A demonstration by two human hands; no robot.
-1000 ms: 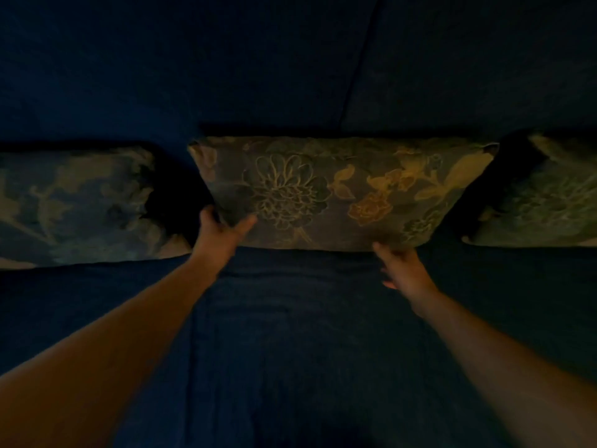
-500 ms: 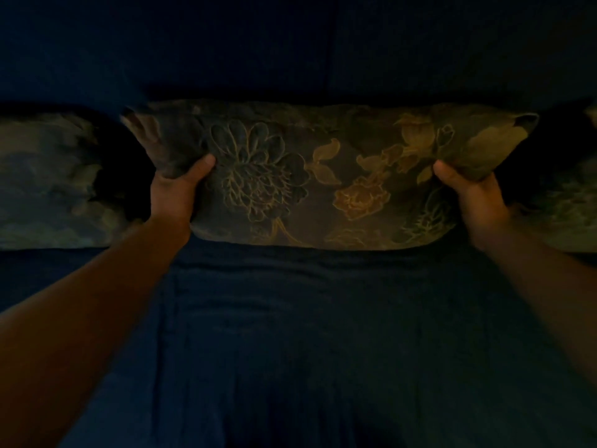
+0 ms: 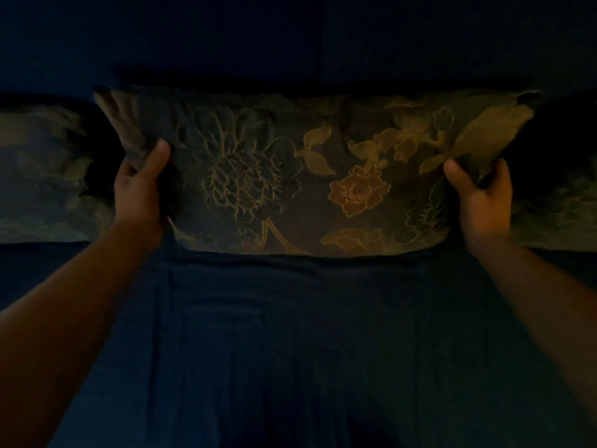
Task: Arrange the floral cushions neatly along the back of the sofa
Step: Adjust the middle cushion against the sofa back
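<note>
The scene is very dim. A dark floral cushion [image 3: 307,176] with a big outlined bloom and an orange flower stands against the sofa back [image 3: 290,37], in the middle of the view. My left hand [image 3: 139,192] grips its left edge, thumb on the front. My right hand [image 3: 481,195] grips its right edge the same way. A second floral cushion [image 3: 42,176] leans at the far left, and a third floral cushion [image 3: 555,218] shows partly at the far right, cut off by the frame.
The dark blue sofa seat [image 3: 290,334] stretches from the cushions toward me, between my forearms. Dark gaps separate the middle cushion from its neighbours on both sides.
Both hands went from the cushion's bottom edge to its two side edges and took hold. The view has drawn closer, and the cushion looks larger.
</note>
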